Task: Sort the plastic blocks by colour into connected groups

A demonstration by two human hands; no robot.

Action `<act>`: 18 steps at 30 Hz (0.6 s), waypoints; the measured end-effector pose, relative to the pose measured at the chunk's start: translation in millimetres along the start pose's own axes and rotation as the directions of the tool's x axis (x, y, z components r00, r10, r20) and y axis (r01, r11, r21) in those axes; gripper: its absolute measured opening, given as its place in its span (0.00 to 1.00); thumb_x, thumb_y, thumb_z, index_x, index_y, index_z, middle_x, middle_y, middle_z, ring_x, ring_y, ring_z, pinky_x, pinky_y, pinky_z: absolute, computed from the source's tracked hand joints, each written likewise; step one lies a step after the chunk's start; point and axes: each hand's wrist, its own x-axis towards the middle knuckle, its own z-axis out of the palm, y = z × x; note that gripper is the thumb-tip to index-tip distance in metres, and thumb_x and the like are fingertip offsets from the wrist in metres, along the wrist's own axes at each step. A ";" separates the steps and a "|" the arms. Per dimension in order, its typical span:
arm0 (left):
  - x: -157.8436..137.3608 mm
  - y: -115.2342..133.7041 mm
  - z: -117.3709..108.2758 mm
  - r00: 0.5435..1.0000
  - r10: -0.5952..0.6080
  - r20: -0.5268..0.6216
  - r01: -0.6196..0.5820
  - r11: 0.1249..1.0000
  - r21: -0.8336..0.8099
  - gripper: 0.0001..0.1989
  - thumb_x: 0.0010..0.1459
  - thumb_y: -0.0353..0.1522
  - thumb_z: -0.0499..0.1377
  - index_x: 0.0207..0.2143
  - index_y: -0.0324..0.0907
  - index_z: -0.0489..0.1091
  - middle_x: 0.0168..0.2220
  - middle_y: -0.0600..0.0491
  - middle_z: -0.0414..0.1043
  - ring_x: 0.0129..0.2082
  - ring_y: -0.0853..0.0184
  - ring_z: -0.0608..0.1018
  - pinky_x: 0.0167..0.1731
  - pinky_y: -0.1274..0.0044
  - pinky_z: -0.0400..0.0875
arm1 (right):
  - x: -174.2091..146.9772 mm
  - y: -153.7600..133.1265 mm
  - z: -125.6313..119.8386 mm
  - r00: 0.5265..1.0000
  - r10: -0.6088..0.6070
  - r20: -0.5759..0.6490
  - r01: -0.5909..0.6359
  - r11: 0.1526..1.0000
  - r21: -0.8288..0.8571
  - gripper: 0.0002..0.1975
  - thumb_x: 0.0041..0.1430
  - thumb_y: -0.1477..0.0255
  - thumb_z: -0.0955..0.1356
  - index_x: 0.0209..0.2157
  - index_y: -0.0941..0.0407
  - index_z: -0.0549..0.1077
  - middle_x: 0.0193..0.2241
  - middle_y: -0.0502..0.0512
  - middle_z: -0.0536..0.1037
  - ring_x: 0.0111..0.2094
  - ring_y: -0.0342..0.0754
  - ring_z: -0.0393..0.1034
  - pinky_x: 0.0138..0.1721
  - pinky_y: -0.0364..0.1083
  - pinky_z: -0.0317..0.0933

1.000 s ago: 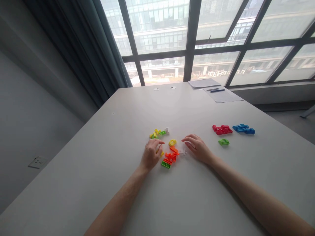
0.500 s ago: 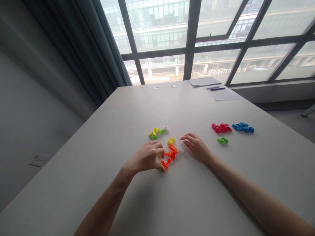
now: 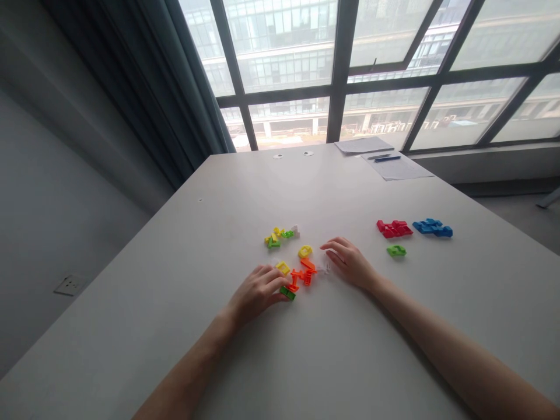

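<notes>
My left hand (image 3: 259, 290) is low over the white table, thumb and fingers closed on a small green plastic piece (image 3: 287, 293). Right beside the fingertips lie several orange plastic pieces (image 3: 308, 276), bunched together. A yellow piece (image 3: 283, 268) sits just beyond the left fingers, and another yellow ring-like piece (image 3: 305, 251) is past the orange ones. My right hand (image 3: 349, 262) rests on its side on the table, fingers stretched out and apart from the thumb, holding nothing. Close to its palm side are clear whitish pieces (image 3: 324, 268).
Farther off is a mixed group of yellow, green and white pieces (image 3: 273, 241). To the right lie red pieces (image 3: 394, 228), blue pieces (image 3: 432, 227) and one light green piece (image 3: 396, 251). Papers (image 3: 396, 168) with pens (image 3: 387, 158) lie at the far window edge.
My left hand has lowered and its fingers have closed on the green piece. The orange pieces near it have shifted, and the yellow piece behind is uncovered. My right hand stays still.
</notes>
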 end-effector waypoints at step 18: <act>14.1 21.0 6.1 0.905 -0.152 -0.397 0.142 0.988 -0.054 0.07 0.62 0.30 0.59 0.43 0.44 0.70 0.40 0.51 0.77 0.39 0.67 0.77 0.44 0.73 0.69 | -6.2 -34.5 -2.5 0.986 -0.167 -0.022 0.167 0.986 0.016 0.10 0.68 0.68 0.60 0.43 0.52 0.72 0.39 0.56 0.77 0.42 0.48 0.69 0.47 0.51 0.58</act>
